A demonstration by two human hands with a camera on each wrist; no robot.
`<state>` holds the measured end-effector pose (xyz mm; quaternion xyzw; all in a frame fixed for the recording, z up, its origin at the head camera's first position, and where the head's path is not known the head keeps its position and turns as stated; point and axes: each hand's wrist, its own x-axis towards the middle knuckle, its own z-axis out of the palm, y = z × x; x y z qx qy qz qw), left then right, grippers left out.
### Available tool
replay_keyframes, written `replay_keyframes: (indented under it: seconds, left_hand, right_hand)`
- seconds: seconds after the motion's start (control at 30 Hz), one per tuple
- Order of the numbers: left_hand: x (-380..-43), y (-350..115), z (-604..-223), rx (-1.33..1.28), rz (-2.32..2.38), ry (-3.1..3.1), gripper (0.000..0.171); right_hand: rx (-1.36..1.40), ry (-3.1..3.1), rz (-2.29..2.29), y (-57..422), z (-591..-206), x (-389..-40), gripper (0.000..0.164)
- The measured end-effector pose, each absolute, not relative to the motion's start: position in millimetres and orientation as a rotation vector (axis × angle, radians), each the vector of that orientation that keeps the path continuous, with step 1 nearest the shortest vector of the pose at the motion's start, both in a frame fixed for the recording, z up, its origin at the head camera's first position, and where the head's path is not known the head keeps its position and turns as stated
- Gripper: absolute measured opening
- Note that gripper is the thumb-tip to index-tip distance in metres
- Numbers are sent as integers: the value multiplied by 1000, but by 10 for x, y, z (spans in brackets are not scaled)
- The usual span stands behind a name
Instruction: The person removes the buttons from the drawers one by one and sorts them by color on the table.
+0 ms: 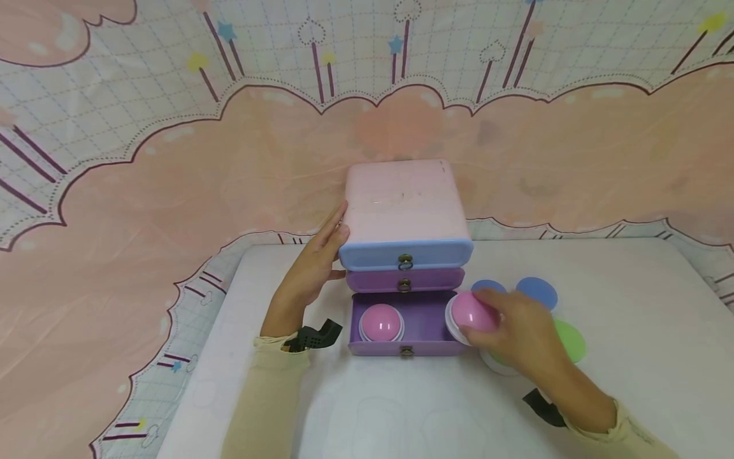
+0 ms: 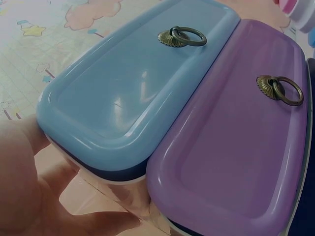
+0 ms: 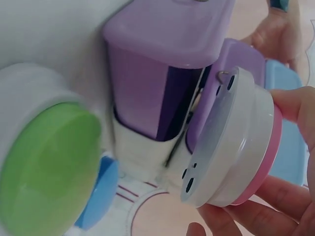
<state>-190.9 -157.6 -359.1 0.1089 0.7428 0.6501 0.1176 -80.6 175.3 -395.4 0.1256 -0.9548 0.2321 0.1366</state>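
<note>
A small chest of drawers point(image 1: 404, 197) with a pink top stands on the table, its bottom purple drawer point(image 1: 378, 349) pulled out. The blue top drawer point(image 2: 123, 98) and purple middle drawer point(image 2: 231, 137) are closed. Against the chest's left side rests my left hand point(image 1: 309, 268), fingers extended. My right hand point(image 1: 524, 328) pinches a pink dome-topped push button point(image 1: 470, 311) at the open drawer's right end. Its white base point(image 3: 231, 132), with small dark holes, shows in the right wrist view. Another pink button point(image 1: 381, 323) sits dome-up in the drawer's left part.
Right of the chest are two blue dome-topped buttons point(image 1: 536, 292) and green ones point(image 1: 569, 341), partly hidden by my right hand. A patterned cloth point(image 1: 287, 153) hangs behind the white table point(image 1: 401, 408).
</note>
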Motion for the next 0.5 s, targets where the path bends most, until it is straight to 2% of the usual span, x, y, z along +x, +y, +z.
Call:
replay_keyframes:
  seconds: [0.5]
  left_hand:
    - [-1914, -1571, -3594, 325, 1906, 2168, 54]
  right_hand:
    - [369, -2869, 634, 2104, -3979, -592, 59]
